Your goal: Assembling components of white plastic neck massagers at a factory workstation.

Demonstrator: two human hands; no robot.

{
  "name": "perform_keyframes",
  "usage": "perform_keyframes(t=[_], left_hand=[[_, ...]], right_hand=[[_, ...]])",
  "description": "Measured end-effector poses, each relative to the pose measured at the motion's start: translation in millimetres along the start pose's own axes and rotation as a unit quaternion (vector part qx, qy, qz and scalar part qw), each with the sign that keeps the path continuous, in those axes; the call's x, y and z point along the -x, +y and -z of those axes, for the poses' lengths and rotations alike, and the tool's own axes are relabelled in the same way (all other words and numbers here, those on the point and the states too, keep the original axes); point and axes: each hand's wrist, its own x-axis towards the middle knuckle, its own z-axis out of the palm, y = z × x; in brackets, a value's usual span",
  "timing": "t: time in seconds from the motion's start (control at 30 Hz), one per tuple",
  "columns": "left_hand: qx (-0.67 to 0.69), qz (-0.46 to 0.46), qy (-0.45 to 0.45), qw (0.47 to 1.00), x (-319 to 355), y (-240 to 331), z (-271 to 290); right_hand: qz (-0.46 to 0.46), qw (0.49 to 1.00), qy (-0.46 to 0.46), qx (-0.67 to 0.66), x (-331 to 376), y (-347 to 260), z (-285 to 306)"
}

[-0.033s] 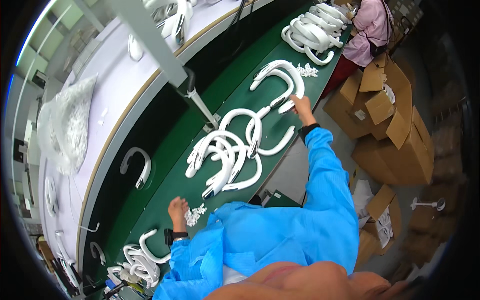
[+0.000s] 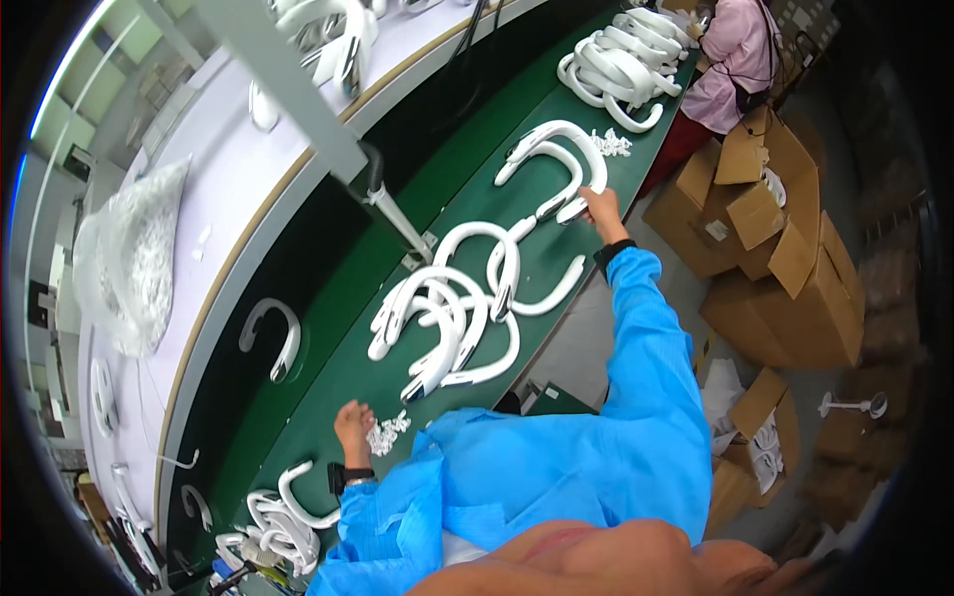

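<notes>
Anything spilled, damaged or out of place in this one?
Nothing looks plainly damaged. The small white parts beside the left hand lie loose in a heap, with no tray, so they could pass for a spill.

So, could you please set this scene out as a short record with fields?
Left hand: loosely curled beside a pile of small white pieces; contents unclear
Right hand: holds one end of a glossy white C-shaped band
Surface: long green bench
Between the hands: overlapping white curved bands
Far end: heaped white bands, near a person in a pink top
Floor, right: open brown cardboard boxes
</notes>
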Motion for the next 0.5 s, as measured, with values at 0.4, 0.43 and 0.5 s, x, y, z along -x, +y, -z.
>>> perform_keyframes(t=[0.4,0.43,0.5], left_hand=[[-0.044,0.077,0.091,0.992,-11.3,5.9,9.2],[-0.060,0.081,0.082,0.992,-14.2,9.9,5.2],[-0.074,0.090,0.082,0.990,-13.0,10.2,4.3]], right_hand=[[-0.120,0.985,0.010,0.121,-168.5,29.4,-12.3],[-0.125,0.984,-0.017,0.127,-175.9,31.8,-8.5],[-0.109,0.990,-0.061,0.071,-170.0,23.8,-8.9]])
